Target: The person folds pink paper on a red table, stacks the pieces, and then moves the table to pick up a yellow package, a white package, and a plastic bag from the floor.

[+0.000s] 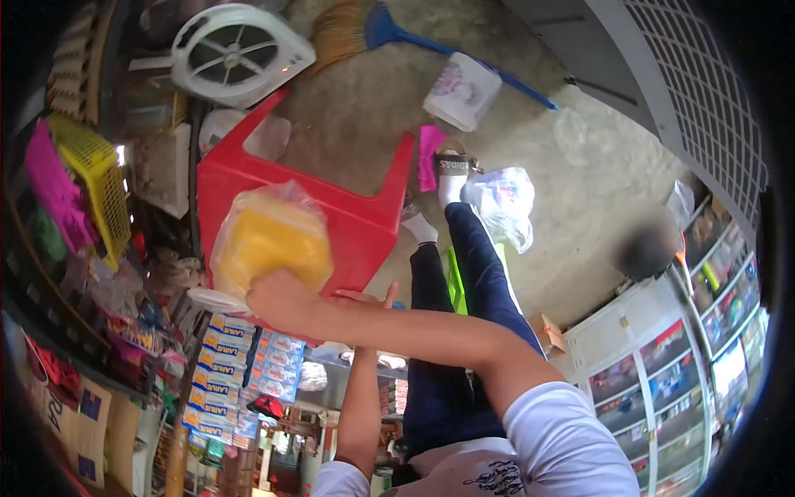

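Observation:
My right arm reaches across to the left, and my right hand (283, 300) is closed at the near edge of a yellow package in clear plastic (269, 236). The package lies over the red plastic stool (356, 219) and looks soft and bulky. My left hand (368, 298) is beside the stool's near edge, partly behind my right forearm, with thumb and fingers apart and nothing visible in it. A bright green bag (456, 282) shows between my legs. Close to my foot sits a white plastic bag (503, 203).
Past my feet lie a pink piece (429, 157), a printed white bag (462, 91) and a broom (341, 37) near a long blue handle (497, 74). A yellow basket (103, 178) stands at the left. Hanging sachet strips (217, 377) and a white glass-fronted cabinet (646, 373) flank me.

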Demonstrator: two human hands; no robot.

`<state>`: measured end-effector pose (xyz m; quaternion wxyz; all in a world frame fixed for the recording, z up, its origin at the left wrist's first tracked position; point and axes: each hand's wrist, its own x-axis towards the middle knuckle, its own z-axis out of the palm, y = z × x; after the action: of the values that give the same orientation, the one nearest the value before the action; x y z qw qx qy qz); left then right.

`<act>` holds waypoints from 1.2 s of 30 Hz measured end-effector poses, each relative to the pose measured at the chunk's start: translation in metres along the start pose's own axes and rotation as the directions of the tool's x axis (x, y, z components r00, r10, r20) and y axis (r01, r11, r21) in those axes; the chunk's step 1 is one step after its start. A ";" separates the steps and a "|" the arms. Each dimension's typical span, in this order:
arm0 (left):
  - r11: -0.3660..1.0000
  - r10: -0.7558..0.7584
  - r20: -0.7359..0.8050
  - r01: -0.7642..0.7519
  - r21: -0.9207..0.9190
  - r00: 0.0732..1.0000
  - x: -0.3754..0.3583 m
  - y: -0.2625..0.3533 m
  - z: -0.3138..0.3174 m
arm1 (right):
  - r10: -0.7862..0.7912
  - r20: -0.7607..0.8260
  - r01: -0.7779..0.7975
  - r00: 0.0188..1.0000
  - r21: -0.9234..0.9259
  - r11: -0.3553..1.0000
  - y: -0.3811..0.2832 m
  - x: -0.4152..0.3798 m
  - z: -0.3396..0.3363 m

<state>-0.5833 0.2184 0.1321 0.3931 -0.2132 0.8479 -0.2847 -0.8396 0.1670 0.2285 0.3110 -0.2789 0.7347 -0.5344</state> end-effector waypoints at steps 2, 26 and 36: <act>0.997 0.034 0.059 -0.038 0.062 0.998 -0.003 -0.003 0.003 | -0.024 0.030 0.024 0.999 -0.025 0.999 0.011 0.009 0.026; 0.606 0.451 0.596 0.262 -0.751 0.664 -0.009 -0.059 0.054 | 0.953 -0.285 -0.528 0.105 0.796 0.297 0.722 -0.197 -0.140; 0.674 0.382 0.584 0.216 -0.706 0.717 -0.002 -0.056 0.054 | 0.922 -0.307 -0.012 0.237 0.948 0.319 0.654 -0.151 -0.122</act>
<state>-0.5318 0.1609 0.1407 0.5735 -0.3997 0.6864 0.2007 -0.8846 0.5323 -0.3454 0.1547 0.4974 0.4838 -0.7033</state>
